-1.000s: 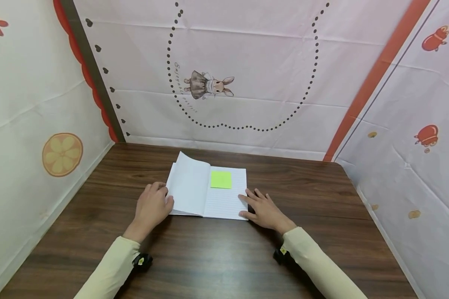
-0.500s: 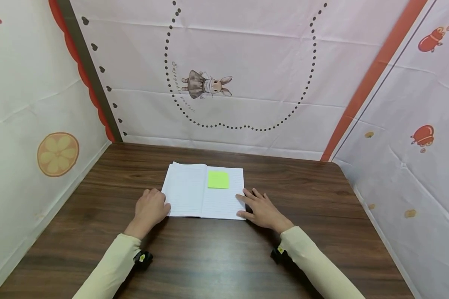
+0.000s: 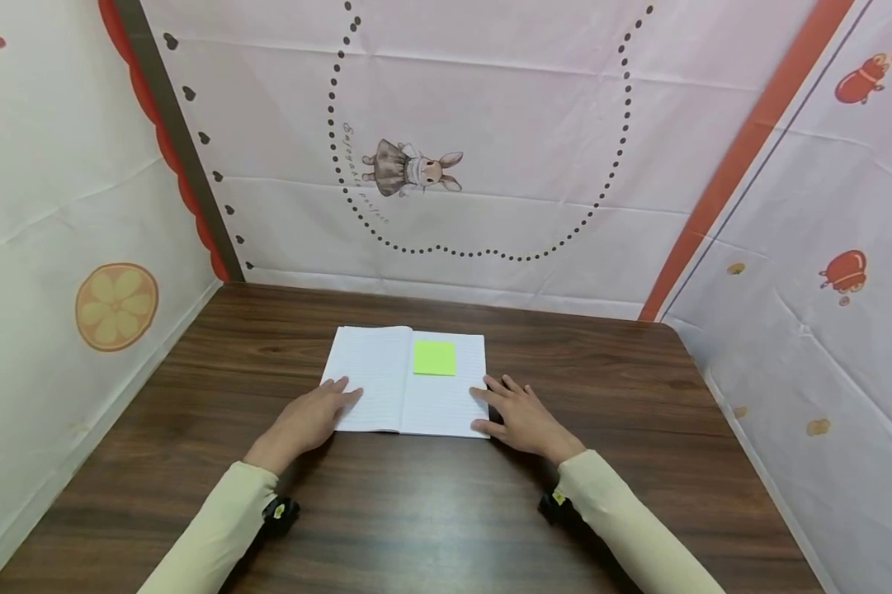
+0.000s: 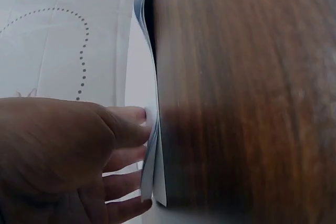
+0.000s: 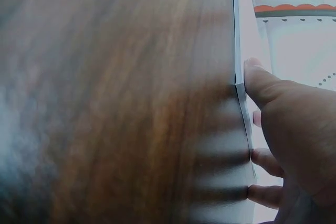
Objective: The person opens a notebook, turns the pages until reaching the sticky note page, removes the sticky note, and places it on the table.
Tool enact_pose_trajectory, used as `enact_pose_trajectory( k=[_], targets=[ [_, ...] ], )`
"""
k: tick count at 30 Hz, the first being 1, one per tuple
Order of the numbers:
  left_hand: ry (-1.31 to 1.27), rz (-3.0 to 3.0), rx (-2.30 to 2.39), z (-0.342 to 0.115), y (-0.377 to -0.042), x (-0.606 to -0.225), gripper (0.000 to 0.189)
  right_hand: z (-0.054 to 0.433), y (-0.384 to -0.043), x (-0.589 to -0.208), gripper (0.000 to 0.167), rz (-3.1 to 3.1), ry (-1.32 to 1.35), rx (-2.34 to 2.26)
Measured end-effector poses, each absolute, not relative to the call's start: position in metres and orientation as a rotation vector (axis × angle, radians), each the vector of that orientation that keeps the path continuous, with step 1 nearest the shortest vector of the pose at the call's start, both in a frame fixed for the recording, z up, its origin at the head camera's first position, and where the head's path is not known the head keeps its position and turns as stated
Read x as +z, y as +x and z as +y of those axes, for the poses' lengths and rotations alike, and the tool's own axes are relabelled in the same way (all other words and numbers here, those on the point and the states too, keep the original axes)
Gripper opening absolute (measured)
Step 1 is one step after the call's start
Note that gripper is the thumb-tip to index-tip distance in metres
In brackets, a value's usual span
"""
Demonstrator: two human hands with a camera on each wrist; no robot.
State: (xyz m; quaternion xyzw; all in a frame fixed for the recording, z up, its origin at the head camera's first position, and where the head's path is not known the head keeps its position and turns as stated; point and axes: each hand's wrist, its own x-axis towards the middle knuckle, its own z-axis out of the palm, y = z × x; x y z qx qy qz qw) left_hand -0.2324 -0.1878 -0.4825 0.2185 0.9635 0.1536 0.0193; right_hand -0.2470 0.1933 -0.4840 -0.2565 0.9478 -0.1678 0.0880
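An open notebook [image 3: 375, 363] with lined white pages lies on the wooden table. On its right page, near the top, is a bright green sticky note [image 3: 434, 358]. My left hand [image 3: 314, 414] rests its fingers on the left page at the outer edge; in the left wrist view the pages [image 4: 151, 129] bow up a little from the cover near the fingertips. Spread over the lower right edge, my right hand [image 3: 526, 419] touches the right page with thumb and index finger. Its thumb [image 5: 257, 80] lies on the page in the right wrist view.
The dark wooden table [image 3: 431, 511] extends around the notebook. Behind it stands a printed white cloth wall [image 3: 490, 148] with a rabbit figure, and similar cloth walls close off both sides. A black wrist camera [image 3: 280, 513] sits under the left sleeve.
The raised left page has come down flat onto the left side. My left hand has shifted from the notebook's left edge onto the page, its fingers extending. The right hand stays in place.
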Motion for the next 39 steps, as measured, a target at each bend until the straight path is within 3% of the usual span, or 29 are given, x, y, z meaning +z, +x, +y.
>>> enact_pose_trajectory(
  k=[11,22,29,39],
  targets=[
    [0.599,2.953,0.561,-0.209,-0.229,-0.486,0.054,0.194,-0.248,-0.486,0.064,2.839,-0.757,-0.466],
    [0.689,2.961,0.537,-0.214,-0.229,-0.488,0.054,0.192,-0.253,-0.473,0.064,2.828,-0.846,-0.300],
    [0.695,2.944,0.546,-0.218,-0.228,-0.487,0.054,0.172,-0.282,-0.448,0.051,2.945,-1.069,-0.124],
    [0.656,2.918,0.570,-0.217,-0.229,-0.487,0.056,0.114,-0.315,-0.456,0.056,3.123,-1.195,-0.165]
  ],
)
